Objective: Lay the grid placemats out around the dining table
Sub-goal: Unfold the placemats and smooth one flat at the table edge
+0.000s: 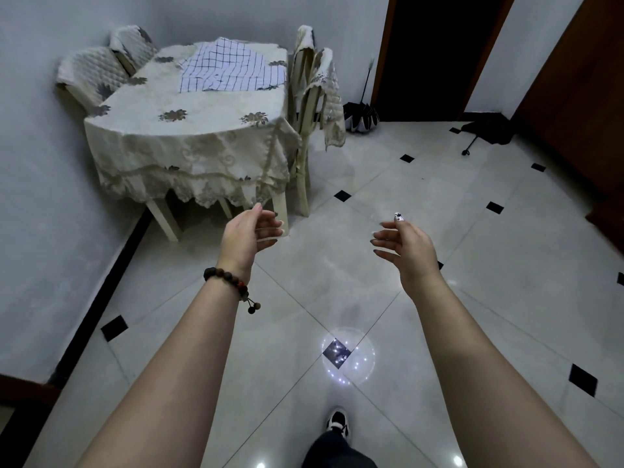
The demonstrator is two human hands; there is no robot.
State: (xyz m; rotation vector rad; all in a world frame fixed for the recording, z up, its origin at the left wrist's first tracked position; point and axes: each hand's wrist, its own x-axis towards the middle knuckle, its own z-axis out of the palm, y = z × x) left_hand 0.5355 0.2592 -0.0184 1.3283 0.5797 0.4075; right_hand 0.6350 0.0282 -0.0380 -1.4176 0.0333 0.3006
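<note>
Placemats point(229, 67) heaped on worktop point(202, 106); left grip point(244, 238) and right grip point(407, 246) released, empty.
Placemats lie in a rumpled pile at the worktop's far end, 11 o'clock in view. Both grips hang over the floor point(337, 292), fingers loosely curled, well short of the worktop. Chairs point(317, 82) stand at its 3 and 9 o'clock sides.

No readable text, label or number anywhere.

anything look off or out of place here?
The grid placemats lie in one overlapping, skewed heap at the far end of the table, not spread around it. Right of it, a chair cover hangs crooked, half slipped off.
</note>
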